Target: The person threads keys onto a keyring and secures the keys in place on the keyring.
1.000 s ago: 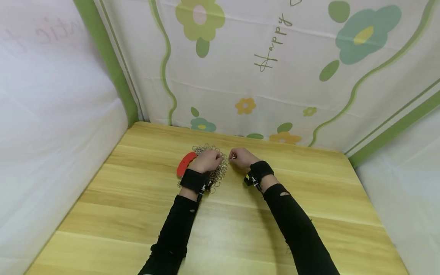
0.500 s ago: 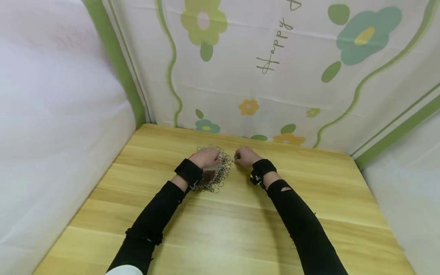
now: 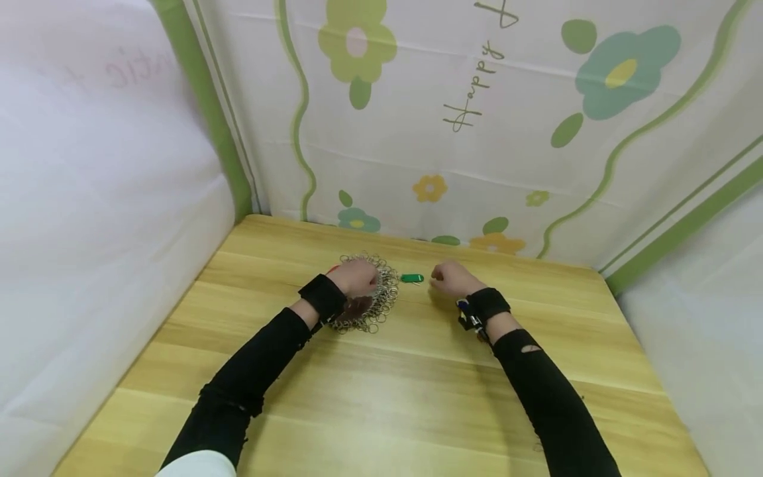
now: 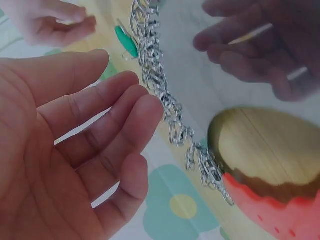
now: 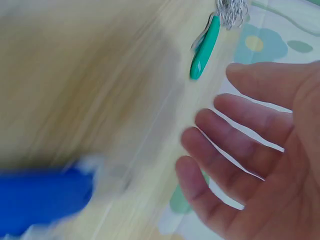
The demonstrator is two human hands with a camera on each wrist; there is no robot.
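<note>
My right hand (image 3: 456,278) is empty, fingers loosely bent and parted, thumb held away from them. My left hand (image 3: 356,277) holds nothing either, its fingers relaxed; I cannot tell whether they touch the metal rings (image 3: 389,298) close by. A green tool (image 3: 412,278) lies between my hands, beside the rings. Under my left hand, the rings edge a shiny disc (image 4: 185,75). Both forearms slant inward over the wooden table (image 3: 381,404).

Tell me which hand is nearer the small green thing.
Right. The right hand is just beside the small green thing, not touching; the left hand is farther, across the metal rings.
</note>
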